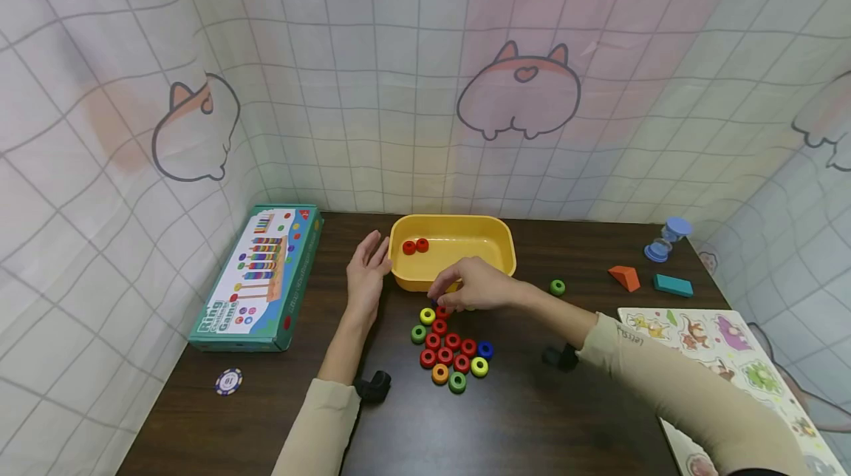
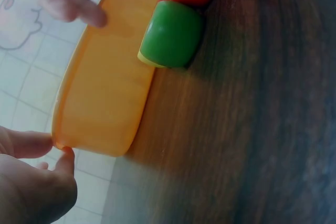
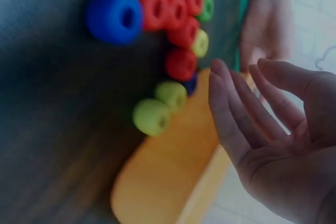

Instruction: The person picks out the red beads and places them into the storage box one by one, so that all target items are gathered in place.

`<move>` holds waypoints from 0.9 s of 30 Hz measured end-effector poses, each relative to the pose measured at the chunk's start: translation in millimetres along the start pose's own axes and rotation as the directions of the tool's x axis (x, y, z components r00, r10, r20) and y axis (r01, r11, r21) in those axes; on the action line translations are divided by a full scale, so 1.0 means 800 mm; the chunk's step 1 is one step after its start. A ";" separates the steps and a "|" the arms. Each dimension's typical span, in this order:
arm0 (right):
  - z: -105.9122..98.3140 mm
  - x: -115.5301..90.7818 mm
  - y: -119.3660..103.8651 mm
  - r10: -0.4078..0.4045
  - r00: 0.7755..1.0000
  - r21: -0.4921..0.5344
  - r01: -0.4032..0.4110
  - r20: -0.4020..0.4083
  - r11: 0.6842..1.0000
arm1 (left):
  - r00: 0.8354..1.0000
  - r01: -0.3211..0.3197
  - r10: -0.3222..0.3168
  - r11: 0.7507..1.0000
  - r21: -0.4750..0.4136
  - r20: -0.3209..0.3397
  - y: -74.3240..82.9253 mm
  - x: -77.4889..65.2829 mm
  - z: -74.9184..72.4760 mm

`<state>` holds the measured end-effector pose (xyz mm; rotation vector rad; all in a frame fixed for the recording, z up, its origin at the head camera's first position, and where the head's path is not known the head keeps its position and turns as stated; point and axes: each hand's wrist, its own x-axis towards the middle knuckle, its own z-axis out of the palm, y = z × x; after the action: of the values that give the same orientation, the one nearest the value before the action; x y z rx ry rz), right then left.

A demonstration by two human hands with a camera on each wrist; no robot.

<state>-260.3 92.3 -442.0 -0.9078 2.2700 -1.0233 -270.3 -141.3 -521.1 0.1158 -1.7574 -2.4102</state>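
Left hand (image 1: 366, 278): loosely extended, by yellow tray (image 1: 465, 243), 9 o'clock | Right hand (image 1: 480, 285): relaxed, empty, tray's 6 o'clock | Two red beads (image 1: 422, 245): inside, 9 o'clock | Bead cluster (image 1: 445, 356): outside, 6 o'clock

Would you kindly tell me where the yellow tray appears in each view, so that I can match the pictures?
Head: tray just below the picture's middle.
Left wrist: tray from the top edge down the left half, cut off at the top.
Right wrist: tray around the lower middle, cut off at the bottom.
Shared landmark: red rings outside the tray, visible in all three.
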 end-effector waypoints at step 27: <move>0.039 -0.003 0.034 0.129 0.992 0.081 -0.129 0.002 0.988 | 1.000 -0.005 0.005 0.999 -0.033 0.001 -0.004 0.001 -0.001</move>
<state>-248.2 93.4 -481.9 -0.7164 2.2399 -1.0513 -271.0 -141.4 -524.5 0.1059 -1.7162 -2.4349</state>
